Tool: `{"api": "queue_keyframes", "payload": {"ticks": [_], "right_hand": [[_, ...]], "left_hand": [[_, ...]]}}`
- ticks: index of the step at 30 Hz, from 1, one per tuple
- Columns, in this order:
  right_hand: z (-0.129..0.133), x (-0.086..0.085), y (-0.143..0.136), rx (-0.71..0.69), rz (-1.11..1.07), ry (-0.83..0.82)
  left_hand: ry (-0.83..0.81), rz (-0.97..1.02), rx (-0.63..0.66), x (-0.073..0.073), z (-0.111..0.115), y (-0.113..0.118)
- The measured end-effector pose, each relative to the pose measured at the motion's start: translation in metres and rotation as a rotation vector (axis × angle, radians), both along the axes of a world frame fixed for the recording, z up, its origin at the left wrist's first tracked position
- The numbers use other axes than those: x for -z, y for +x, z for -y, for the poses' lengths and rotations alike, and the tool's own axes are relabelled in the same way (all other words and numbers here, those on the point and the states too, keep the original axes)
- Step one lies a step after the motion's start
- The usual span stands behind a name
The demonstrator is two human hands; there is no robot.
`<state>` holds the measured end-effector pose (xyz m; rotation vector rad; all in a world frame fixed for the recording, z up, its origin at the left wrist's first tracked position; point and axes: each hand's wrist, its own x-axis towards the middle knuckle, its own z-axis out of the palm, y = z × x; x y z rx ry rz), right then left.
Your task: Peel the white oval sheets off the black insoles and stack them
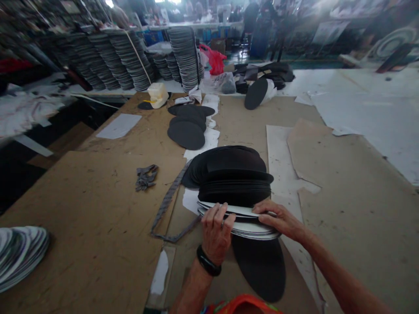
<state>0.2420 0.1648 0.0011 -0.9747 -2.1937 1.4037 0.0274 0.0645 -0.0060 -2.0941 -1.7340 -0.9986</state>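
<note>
My left hand point(218, 231), with a black band on its wrist, is closed over the left part of a small stack of oval pieces point(255, 232), white on one face and dark on the other. My right hand point(278, 218) grips the right end of the same stack, thumb and fingers at the edges of the upper pieces. Directly beyond my fingers stands a thick row of black oval pieces point(229, 168), leaning and overlapping. One loose dark oval point(262, 266) lies flat on the table, partly under the stack I hold.
Fanned dark ovals point(186, 133) lie farther back. A grey fabric strip point(165, 205) and a crumpled scrap point(146, 177) are to the left. White-edged ovals point(22, 255) sit at the left edge. Tall stacks point(185, 56), a red plastic bag point(214, 60) and a whitish container point(158, 95) stand behind.
</note>
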Motion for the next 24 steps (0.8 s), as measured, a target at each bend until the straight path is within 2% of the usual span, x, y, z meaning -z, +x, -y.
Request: {"api": "queue_keyframes", "payload": {"ticks": [3,5,7,10,13,18,24], "right_hand": [[0.007,-0.005,0.000,-0.048,0.027,0.042],[0.009,-0.006,-0.002,-0.045,0.042,0.123],[0.009,-0.005,-0.006,0.064,0.064,0.315],[0.006,-0.001,-0.014,0.278,0.169,0.705],[0.003,0.002,-0.021,0.319,0.297,0.905],[0.003,0.000,-0.020,0.297,0.364,0.995],[0.008,-0.003,-0.015,0.267,0.333,0.995]], "left_hand": [[-0.059,0.008,0.096,-0.001,-0.001,-0.002],[-0.121,-0.012,0.105,-0.002,0.000,-0.004],[-0.164,-0.020,0.109,-0.002,0.001,-0.004],[-0.181,-0.003,0.120,-0.001,0.003,-0.004],[-0.193,-0.008,0.122,-0.001,0.005,-0.004],[-0.207,0.014,0.129,-0.002,0.004,-0.003],[-0.194,0.020,0.131,-0.004,0.002,-0.003]]}}
